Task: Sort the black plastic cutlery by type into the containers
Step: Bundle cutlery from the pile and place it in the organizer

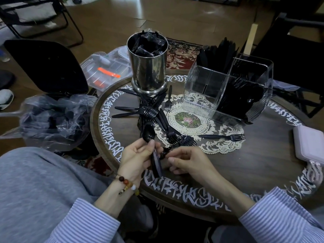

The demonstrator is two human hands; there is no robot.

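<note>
A person in a blue striped shirt sits at a round dark wooden table point(245, 165) edged with white script. Low in the centre of the frame, the left hand point(135, 157), with a beaded bracelet point(128, 185) at the wrist, grasps a bunch of black plastic spoons point(151, 146), fingers curled round the handles, the bowls pointing up the frame. Just right of it, the right hand point(190, 163) has its fingers curled at another black piece touching the bunch; whether it truly grips that piece I cannot tell.

Above the hands, a loose pile of black forks point(150, 111) lies partly across a lace doily point(206, 135), and a single fork point(223, 137) lies apart on the doily's right side. At upper centre stands a steel canister point(149, 72) holding black cutlery. To its right, a clear divided plastic container point(206, 95) holds black cutlery in its right-hand compartments. A crumpled clear plastic bag point(52, 120) sits off the table at the left edge.
</note>
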